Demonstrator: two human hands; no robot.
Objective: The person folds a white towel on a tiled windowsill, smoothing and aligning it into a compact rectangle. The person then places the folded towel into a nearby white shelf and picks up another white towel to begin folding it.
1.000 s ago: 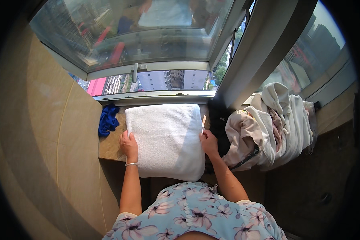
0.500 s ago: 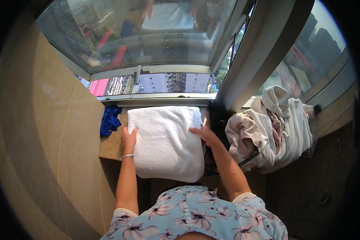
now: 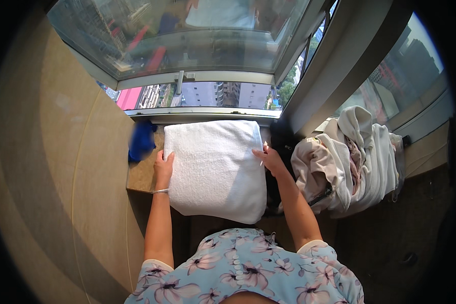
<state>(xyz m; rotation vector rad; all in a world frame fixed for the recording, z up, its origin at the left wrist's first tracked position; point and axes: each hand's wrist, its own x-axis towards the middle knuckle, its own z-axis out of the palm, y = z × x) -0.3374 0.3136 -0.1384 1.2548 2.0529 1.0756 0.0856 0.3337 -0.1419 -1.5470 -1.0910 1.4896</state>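
A thick white towel, folded into a rough square, lies over the window ledge, its near edge hanging past the ledge's front. My left hand grips the towel's left side, thumb on top and fingers hidden at the edge. At the opposite side my right hand holds the upper right edge, with the thumb over the top and the other fingers partly hidden. A small blue cloth lies crumpled on the ledge left of the towel.
A heap of white and beige clothes lies to the right, with a black item between it and the towel. Ahead, a tilted window stands open above its sill. A tiled wall closes off the left.
The towel and both hands have shifted slightly up and to the right in view. The towel's far edge now sits closer to the window sill. Both hands keep their hold.
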